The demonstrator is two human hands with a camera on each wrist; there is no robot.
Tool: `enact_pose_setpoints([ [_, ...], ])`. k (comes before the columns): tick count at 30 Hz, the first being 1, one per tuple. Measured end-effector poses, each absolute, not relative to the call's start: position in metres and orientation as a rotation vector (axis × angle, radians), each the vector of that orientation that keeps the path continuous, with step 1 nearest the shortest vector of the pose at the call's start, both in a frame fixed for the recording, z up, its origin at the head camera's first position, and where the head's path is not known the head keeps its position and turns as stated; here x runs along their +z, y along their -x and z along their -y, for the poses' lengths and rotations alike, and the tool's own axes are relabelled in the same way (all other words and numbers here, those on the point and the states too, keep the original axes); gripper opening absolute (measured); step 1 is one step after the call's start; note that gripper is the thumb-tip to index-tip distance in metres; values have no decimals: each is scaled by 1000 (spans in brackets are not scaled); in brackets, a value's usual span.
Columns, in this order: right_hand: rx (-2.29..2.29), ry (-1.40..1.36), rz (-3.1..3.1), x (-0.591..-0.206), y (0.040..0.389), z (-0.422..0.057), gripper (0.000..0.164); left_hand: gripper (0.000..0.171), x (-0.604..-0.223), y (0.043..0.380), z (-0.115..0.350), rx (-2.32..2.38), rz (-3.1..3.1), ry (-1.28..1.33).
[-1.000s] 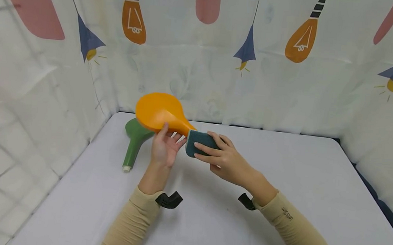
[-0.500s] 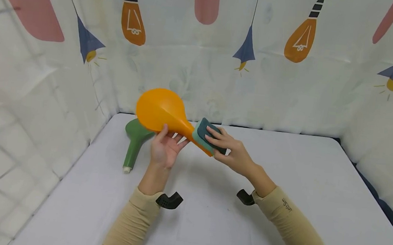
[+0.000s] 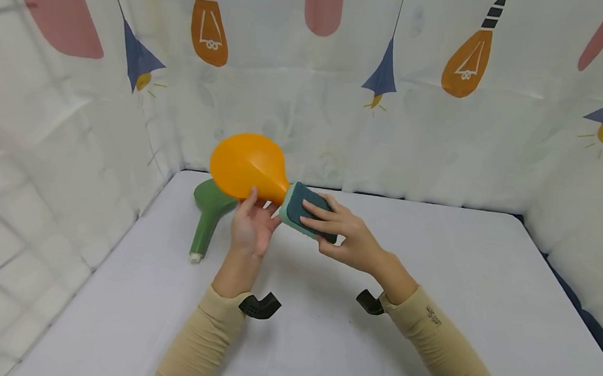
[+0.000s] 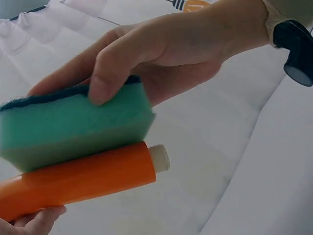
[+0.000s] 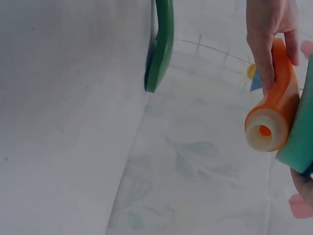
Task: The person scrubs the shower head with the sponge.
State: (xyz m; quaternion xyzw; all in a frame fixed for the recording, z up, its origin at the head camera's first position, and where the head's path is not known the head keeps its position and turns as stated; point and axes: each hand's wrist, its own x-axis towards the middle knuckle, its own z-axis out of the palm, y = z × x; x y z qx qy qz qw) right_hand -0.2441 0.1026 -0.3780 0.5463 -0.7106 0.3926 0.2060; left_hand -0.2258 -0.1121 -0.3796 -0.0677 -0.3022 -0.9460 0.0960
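An orange shower head (image 3: 250, 163) is held up over the table in my left hand (image 3: 251, 231), thumb and fingers around its neck. My right hand (image 3: 353, 233) grips a two-layer sponge (image 3: 309, 212), light green with a dark scouring side. The sponge's light green face lies along the handle (image 4: 98, 178), as the left wrist view shows; in the head view it hides most of that handle. A pale threaded end (image 4: 159, 158) sticks out past the sponge. Behind my left hand, a green shower head (image 3: 207, 222) rests on the table.
A white-covered table (image 3: 429, 316) spreads under both arms. Patterned curtain cloth (image 3: 307, 112) with printed lamps and bulbs hangs along the back and sides. Black wrist camera mounts (image 3: 260, 306) stick out from both sleeves.
The sponge in my right hand slid out along the handle toward its threaded end, then back toward the head. The orange shower head has risen slightly; my left hand stays in place.
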Motion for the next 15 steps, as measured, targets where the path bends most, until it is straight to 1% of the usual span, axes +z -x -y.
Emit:
enact_pose_setpoints([
  [6,1152,-1538,2057,-383,244,-118,47,35,-371,225,125,-2770,820,209],
  [12,1252,-1463,2079,-390,251,-126,44,37,-368,224,131,-2801,732,233],
  [15,1306,-1414,2075,-391,255,-124,43,35,-372,223,127,-2849,741,247],
])
